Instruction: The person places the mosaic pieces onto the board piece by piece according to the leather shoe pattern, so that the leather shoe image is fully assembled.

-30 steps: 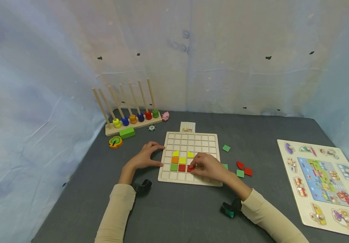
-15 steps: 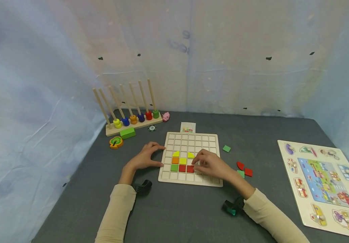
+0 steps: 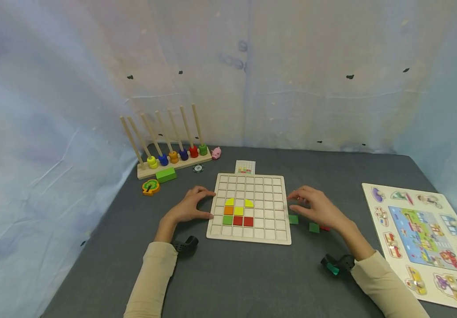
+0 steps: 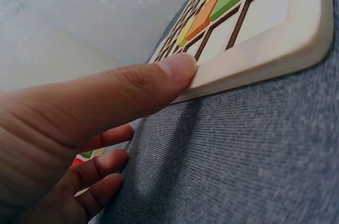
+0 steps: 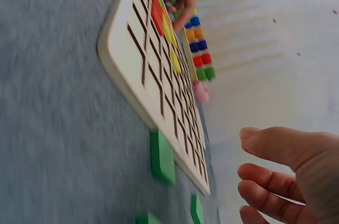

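Note:
A pale wooden grid board [image 3: 270, 211] lies on the dark table with several tiles set in its cells: two rounded yellow ones, a yellow square [image 3: 239, 211], an orange square [image 3: 228, 210], a green square [image 3: 227, 219] and two red squares [image 3: 248, 221]. My left hand [image 3: 190, 205] is spread at the board's left side, its thumb [image 4: 177, 69] resting against the rim in the left wrist view. Just right of the board hovers my right hand [image 3: 317, 206], fingers loosely bent, nothing between them. Beneath it lie loose green tiles [image 3: 314, 227] and a partly hidden red tile [image 3: 325, 228].
A small pattern card [image 3: 245, 167] sits at the board's far edge. Farther left stand a peg stacker [image 3: 180, 163] with coloured rings, a green block [image 3: 166, 175], a wooden tree piece [image 3: 150, 187], a chip [image 3: 198, 168] and a pink pig [image 3: 216, 153]. At right lies a picture puzzle [image 3: 381, 227].
My right hand has let go of the red square, now flat in its cell beside the other red one, and moved right off the board. The left hand has stayed put.

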{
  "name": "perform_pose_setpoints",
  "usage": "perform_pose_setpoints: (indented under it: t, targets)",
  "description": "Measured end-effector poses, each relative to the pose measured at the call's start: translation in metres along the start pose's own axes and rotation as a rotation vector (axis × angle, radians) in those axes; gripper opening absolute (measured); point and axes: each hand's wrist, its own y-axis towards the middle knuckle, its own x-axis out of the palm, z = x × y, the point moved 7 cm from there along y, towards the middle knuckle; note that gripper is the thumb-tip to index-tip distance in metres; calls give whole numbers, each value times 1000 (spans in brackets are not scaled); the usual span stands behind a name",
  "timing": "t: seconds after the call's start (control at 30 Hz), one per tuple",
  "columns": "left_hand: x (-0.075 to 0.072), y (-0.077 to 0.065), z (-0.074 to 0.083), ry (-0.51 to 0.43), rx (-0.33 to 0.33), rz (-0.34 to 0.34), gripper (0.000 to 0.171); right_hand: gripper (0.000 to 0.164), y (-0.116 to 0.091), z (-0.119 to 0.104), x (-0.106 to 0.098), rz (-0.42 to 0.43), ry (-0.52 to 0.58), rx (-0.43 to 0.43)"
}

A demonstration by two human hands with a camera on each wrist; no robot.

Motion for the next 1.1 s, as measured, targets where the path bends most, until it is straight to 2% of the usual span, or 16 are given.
perform_pose_setpoints:
  t: [0.17, 0.4, 0.77, 1.1]
  targets:
    - [-1, -2, 1, 0, 0, -1, 70, 24, -13, 10, -11, 16, -19, -3]
    - [-1, -2, 0, -3, 10, 0, 70, 28, -25, 16, -8, -28, -26, -17]
    - [-1, -1, 1, 1, 0, -3, 70, 31, -23, 18, 7, -103, 5, 18]
    - [0, 1, -2, 9, -6, -1, 70, 36, -18, 17, 22, -167, -14, 39]
